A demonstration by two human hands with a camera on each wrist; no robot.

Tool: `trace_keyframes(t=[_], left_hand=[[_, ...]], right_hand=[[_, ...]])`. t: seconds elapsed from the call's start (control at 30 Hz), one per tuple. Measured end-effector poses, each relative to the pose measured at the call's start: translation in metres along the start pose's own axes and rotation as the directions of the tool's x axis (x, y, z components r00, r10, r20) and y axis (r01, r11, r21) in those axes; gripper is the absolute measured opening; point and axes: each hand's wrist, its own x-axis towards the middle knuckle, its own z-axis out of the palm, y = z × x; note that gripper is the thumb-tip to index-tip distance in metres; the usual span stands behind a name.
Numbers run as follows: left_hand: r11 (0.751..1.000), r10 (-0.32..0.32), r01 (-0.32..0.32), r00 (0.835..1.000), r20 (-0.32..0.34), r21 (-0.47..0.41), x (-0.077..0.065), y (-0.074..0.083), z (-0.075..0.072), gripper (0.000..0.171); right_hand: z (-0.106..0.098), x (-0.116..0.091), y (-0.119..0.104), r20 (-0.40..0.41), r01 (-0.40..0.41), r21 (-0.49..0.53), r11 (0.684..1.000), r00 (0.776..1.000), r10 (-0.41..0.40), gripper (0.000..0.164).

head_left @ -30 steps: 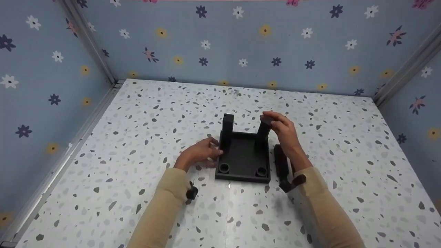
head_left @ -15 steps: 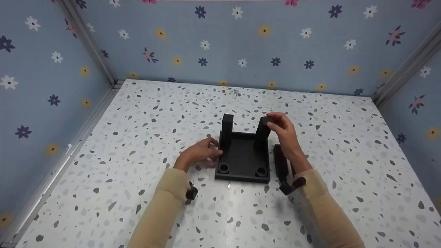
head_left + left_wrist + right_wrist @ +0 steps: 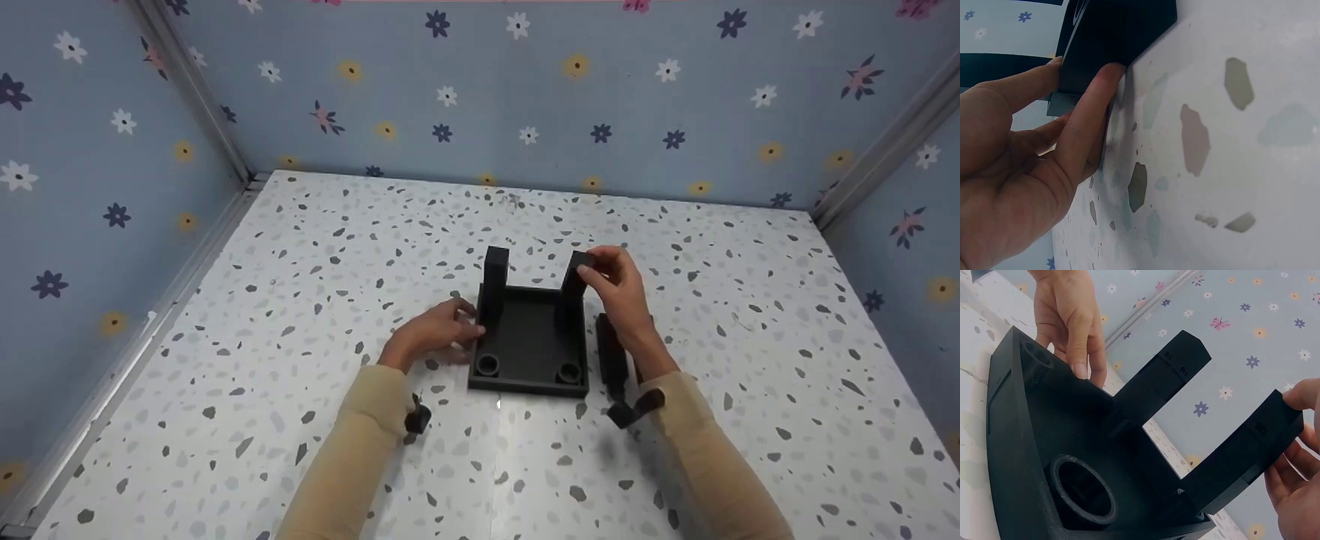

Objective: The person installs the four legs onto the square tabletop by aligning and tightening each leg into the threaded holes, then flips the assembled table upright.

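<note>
Walls [image 3: 525, 97]: blue, floral; enclose table at back & both sides.

Table [image 3: 300, 300]: white w/ gray flecks; bears all items below.

Tray [image 3: 529, 330]: 1 pc., blk., raised rim; flat on table, btwn. hands. Hollow side up, presumably so inside corners can be reached.

R hand [image 3: 624, 292]: gripping top of far R leg [image 3: 571, 292], thumb one side, fingers other. High hold prob. gives leverage on leg's foot & leaves tray floor unobstructed.

L hand [image 3: 435, 330]: pinching tray's L rim, thumb over it, fingers outside. Prob. to brace tray vs. force from R hand.

Far R leg: blk., squared; rises from far R corner, approx. upright, top leaning slightly outward in head view. Whether foot fully seated: can't tell.

Far L leg [image 3: 495, 281]: upright in far L corner, no hand on it; stands unaided, so foot seems well supported.

Bar [image 3: 613, 352]: blk., lying on table just R of tray, partly hidden by R forearm. Looks parked within easy reach; prob. same type as legs.

Near L socket [image 3: 487, 366], near R socket [image 3: 568, 373]: round, hollow, nothing in either; corner spots presumably match legs' layout.
</note>
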Motion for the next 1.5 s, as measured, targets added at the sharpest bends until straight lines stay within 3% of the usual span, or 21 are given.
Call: trace_keyframes(t=[0.23,0.43,0.77,0.93,1.33,1.5], left_hand=[[1.000,-0.011,0.011,1.000,0.004,-0.003,0.001,0.002,0.000,0.044],[1.000,-0.013,0.013,1.000,0.002,0.026,0.000,0.004,-0.001,0.044],[1.000,-0.002,0.002,1.000,0.005,0.012,0.000,0.004,-0.001,0.044],[1.000,-0.009,0.009,1.000,0.005,0.005,0.000,0.003,0.000,0.044],[1.000,-0.001,0.001,1.000,-0.002,0.023,-0.002,0.001,-0.001,0.047],[1.000,0.006,-0.006,1.000,-0.001,0.021,-0.003,0.002,-0.001,0.047]], right_hand=[[-0.003,0.000,-0.001,-0.015,-0.013,-0.043,0.999,1.000,0.012,0.035],[-0.005,0.004,-0.003,-0.024,-0.009,0.014,1.000,1.000,0.009,0.028],[-0.008,0.011,-0.006,0.179,-0.063,0.207,0.976,0.984,0.025,0.037],[-0.008,0.012,-0.003,0.241,-0.062,0.224,0.973,0.971,0.007,0.040],[-0.004,0.010,-0.005,0.209,-0.115,0.211,0.971,0.975,0.070,0.036],[-0.005,0.008,-0.002,0.170,-0.077,0.177,0.981,0.984,0.046,0.033]])
